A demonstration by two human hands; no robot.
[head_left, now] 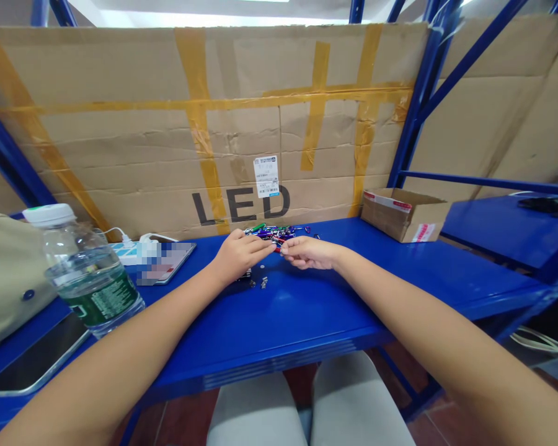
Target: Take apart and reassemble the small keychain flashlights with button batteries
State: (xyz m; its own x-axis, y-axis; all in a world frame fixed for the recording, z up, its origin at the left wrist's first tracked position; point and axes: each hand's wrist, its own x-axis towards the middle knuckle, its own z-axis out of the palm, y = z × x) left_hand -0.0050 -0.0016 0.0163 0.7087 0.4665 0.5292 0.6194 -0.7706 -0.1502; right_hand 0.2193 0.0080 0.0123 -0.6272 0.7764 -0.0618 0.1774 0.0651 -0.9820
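Note:
My left hand (239, 254) and my right hand (309, 253) meet over the blue shelf top (307, 310), fingertips pinched together on a small metal part between them, too small to name. Just behind the hands lies a pile of small coloured carabiner clips (279, 233), green, blue, purple and red. A few tiny silver pieces (263, 282) lie on the blue surface under my left hand.
A water bottle (86, 272) stands at the left beside a beige bag (4, 272) and a phone (37, 362). A white power strip (144, 244) and tablet (167, 260) lie behind. An open cardboard box (402, 214) sits at right. A taped cardboard wall (214, 124) backs the shelf.

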